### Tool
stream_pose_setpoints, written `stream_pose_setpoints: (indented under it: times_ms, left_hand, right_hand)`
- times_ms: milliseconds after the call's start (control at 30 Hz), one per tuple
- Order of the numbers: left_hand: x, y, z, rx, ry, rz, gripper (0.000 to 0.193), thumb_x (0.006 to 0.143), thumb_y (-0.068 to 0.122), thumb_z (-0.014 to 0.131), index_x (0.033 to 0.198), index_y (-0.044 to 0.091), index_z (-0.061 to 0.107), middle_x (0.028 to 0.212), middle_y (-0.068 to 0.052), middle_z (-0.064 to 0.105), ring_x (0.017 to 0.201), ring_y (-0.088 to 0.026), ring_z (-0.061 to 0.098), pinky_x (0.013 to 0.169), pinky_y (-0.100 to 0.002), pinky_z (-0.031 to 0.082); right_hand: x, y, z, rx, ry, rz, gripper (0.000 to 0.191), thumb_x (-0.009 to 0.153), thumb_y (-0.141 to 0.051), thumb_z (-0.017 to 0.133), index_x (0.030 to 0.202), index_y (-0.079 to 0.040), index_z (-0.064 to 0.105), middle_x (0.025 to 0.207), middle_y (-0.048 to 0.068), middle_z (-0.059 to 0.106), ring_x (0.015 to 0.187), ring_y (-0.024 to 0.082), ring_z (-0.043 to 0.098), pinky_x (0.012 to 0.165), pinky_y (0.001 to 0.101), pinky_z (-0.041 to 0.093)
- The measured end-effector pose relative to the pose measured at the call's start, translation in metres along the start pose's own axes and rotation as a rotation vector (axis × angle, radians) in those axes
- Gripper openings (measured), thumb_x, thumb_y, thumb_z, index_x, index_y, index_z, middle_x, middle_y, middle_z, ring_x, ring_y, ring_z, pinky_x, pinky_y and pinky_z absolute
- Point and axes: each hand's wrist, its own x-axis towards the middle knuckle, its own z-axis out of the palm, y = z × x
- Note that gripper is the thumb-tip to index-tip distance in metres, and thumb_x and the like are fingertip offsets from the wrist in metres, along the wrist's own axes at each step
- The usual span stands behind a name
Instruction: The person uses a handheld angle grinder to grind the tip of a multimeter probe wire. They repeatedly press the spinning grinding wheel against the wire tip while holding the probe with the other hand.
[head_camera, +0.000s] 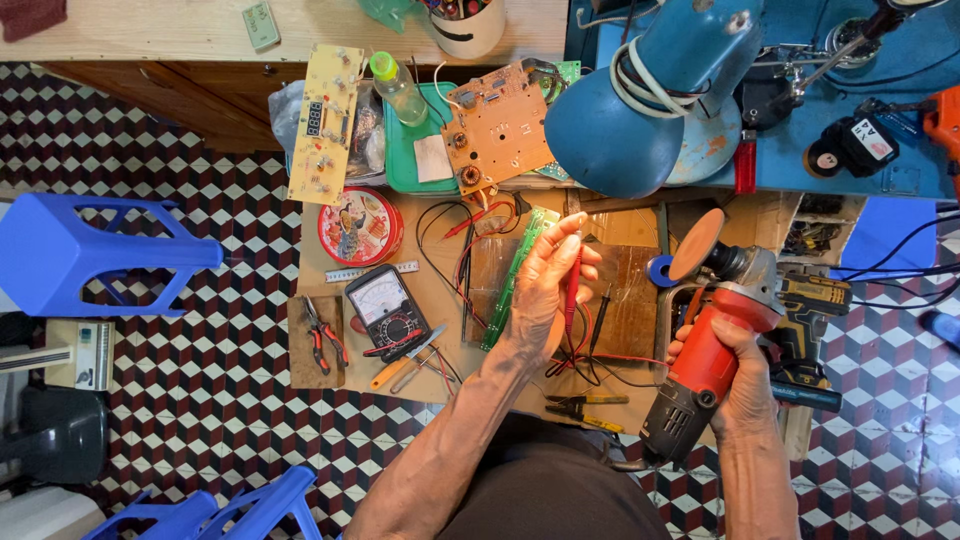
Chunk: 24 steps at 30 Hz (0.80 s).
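Two hands: left (545, 290) pinching red probe (573, 285), right (735, 375) gripping grinder (712, 345).

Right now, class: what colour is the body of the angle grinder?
Red, with a black rear end; the head view shows the angle grinder best.

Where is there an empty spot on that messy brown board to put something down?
One bare patch lies between the round red tin and the tangled black wires. Around the left hand and red angle grinder it is crowded.

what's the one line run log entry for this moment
left hand: holds red probe | right hand: grips red angle grinder | multimeter: on board, left of hands
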Motion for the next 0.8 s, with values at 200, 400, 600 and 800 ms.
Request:
stream_pose_setpoints:
  times_ms: [200,400,600,800]
  left_hand:
    - [-0.0014,-0.0010,-0.0022,-0.078,-0.072,0.000,0.036,0.109,0.022,0.052,0.144,0.015,0.057,0.097,-0.003,0.061,0.082,-0.006,0.056,0.065,-0.020,0.046]
    - [-0.0020,-0.0024,-0.0035,-0.047,-0.069,-0.012,0.037,0.109,0.021,0.054,0.143,0.008,0.056,0.100,-0.002,0.062,0.082,-0.005,0.056,0.063,-0.019,0.045]
    - [-0.0021,-0.0007,0.0015,-0.072,-0.085,-0.040,0.037,0.108,0.020,0.055,0.143,0.008,0.056,0.103,-0.002,0.061,0.085,-0.006,0.055,0.067,-0.020,0.047]
    - [-0.0061,0.0056,0.0042,-0.077,-0.081,-0.039,0.039,0.107,0.018,0.053,0.144,0.006,0.056,0.107,-0.003,0.061,0.090,-0.007,0.055,0.074,-0.022,0.049]
  right_hand:
    - [-0.0016,-0.0009,0.0005,-0.002,-0.024,-0.009,0.057,0.083,-0.034,0.073,0.127,-0.004,0.053,0.094,0.011,0.066,0.080,0.022,0.071,0.065,0.0356,0.064]
    - [-0.0035,0.0011,-0.0009,0.001,-0.017,-0.007,0.055,0.083,-0.034,0.073,0.126,-0.005,0.055,0.094,0.011,0.067,0.079,0.021,0.071,0.064,0.0344,0.063]
    - [-0.0027,0.0017,0.0004,0.016,-0.034,-0.007,0.056,0.084,-0.034,0.074,0.126,-0.002,0.054,0.095,0.012,0.066,0.080,0.021,0.071,0.064,0.0355,0.064]
    - [-0.0033,0.0007,0.0037,0.023,-0.022,-0.005,0.059,0.082,-0.032,0.075,0.129,-0.004,0.052,0.097,0.011,0.065,0.080,0.021,0.071,0.065,0.0354,0.064]
